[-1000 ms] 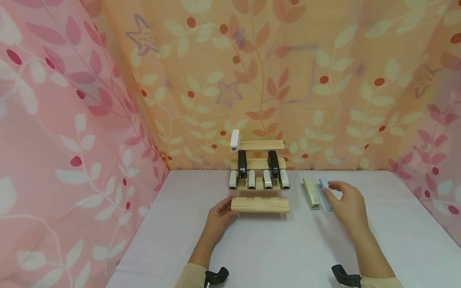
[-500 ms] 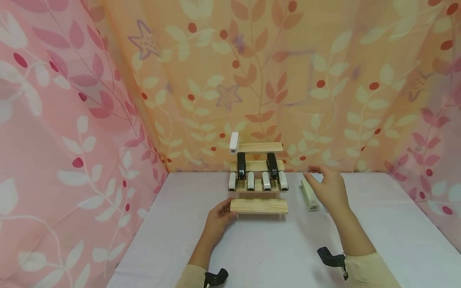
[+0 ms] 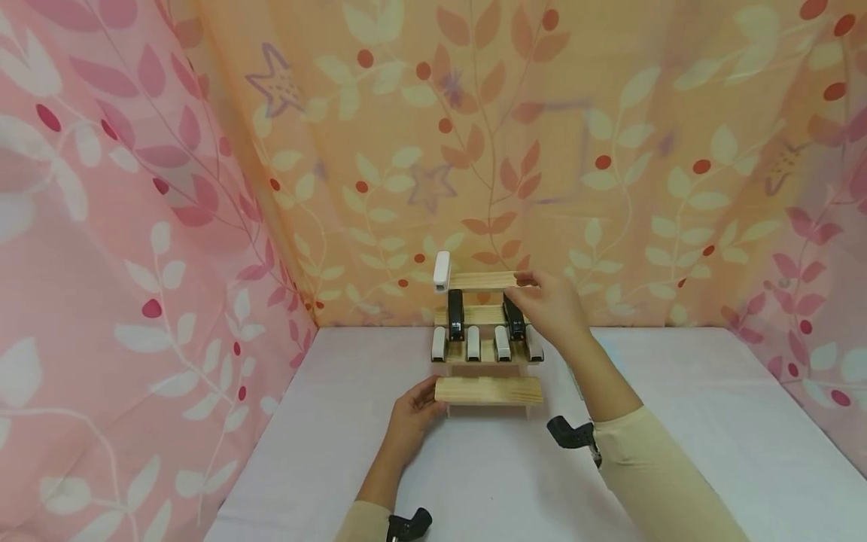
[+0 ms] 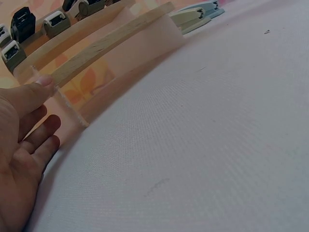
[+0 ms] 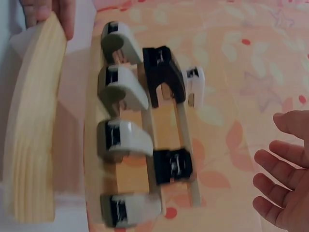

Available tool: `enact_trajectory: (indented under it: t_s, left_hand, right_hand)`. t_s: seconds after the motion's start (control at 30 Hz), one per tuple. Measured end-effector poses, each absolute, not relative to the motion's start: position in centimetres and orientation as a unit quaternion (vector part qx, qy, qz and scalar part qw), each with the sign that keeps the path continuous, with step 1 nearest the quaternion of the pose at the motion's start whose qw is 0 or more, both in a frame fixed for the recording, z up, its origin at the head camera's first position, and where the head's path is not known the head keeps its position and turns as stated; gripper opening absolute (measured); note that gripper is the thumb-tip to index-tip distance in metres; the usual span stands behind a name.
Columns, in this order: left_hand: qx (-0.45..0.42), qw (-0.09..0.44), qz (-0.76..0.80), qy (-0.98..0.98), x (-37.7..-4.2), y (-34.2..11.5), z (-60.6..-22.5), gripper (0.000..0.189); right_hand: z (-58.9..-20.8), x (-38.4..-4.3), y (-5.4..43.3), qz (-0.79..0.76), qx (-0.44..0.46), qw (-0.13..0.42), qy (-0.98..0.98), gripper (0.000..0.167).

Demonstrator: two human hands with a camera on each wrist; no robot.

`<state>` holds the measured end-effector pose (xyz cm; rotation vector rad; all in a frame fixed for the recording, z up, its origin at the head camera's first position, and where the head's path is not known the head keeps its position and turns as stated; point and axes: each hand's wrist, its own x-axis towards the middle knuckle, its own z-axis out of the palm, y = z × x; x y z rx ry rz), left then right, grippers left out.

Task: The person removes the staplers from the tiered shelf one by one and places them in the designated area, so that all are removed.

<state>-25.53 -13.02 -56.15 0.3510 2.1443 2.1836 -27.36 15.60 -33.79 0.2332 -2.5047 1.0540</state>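
My left hand [image 3: 412, 421] grips the left end of the front wooden step [image 3: 489, 391] of a tiered rack; in the left wrist view its thumb lies on the step's end, fingers by the clear side panel [image 4: 72, 108]. My right hand [image 3: 557, 307] hangs at the right end of the top shelf [image 3: 482, 281], empty, fingers loosely bent in the right wrist view. A white stapler [image 3: 442, 272] stands at that shelf's left end. Two black staplers [image 5: 164, 72] sit one tier lower. Several white-topped staplers [image 3: 473, 343] line the tier below.
Right of the rack, a pale green stapler [image 4: 190, 19] and a light blue stapler [image 4: 212, 8] lie on the white tablecloth [image 3: 325, 452]. In the head view my right arm mostly covers them. A floral curtain [image 3: 379, 226] hangs close behind the rack.
My right hand has moved left and forward from above the blue stapler, past the green one, to the top shelf's right end. My left hand has stayed on the front step.
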Motion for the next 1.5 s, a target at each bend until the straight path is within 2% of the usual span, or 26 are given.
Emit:
enact_trajectory:
  t_s: [0.3,0.47,0.7,0.73,1.0,1.23,1.5]
  left_hand:
    - [0.12,0.028,0.708,0.695,-25.9,-13.0,-56.3,0.066]
    - [0.111,0.03,0.703,0.701,-25.6,-13.1,-56.3,0.067]
    - [0.107,0.028,0.702,0.703,-25.4,-12.9,-56.3,0.065]
    - [0.108,0.028,0.702,0.704,-25.3,-12.9,-56.3,0.065]
    - [0.114,0.026,0.708,0.696,-25.4,-13.0,-56.3,0.064]
    - [0.126,0.031,0.707,0.696,-25.4,-13.0,-56.0,0.065]
    - [0.117,0.028,0.708,0.696,-25.4,-13.2,-55.8,0.064]
  right_hand:
    - [-32.4,-30.7,10.9,0.392,0.102,0.11,-0.908,0.059]
    - [-32.3,-32.6,8.6,0.396,0.108,0.098,-0.907,0.058]
    - [-32.4,-34.2,6.1,0.356,0.068,0.072,-0.929,0.059]
    - [-32.6,-34.5,5.8,0.349,0.065,0.068,-0.933,0.055]
    - [-33.8,-35.6,4.0,0.342,0.022,0.08,-0.936,0.039]
    - [-34.2,-36.4,3.1,0.283,-0.017,0.113,-0.952,0.047]
    - [-34.1,-36.8,2.0,0.251,-0.051,0.112,-0.96,0.051]
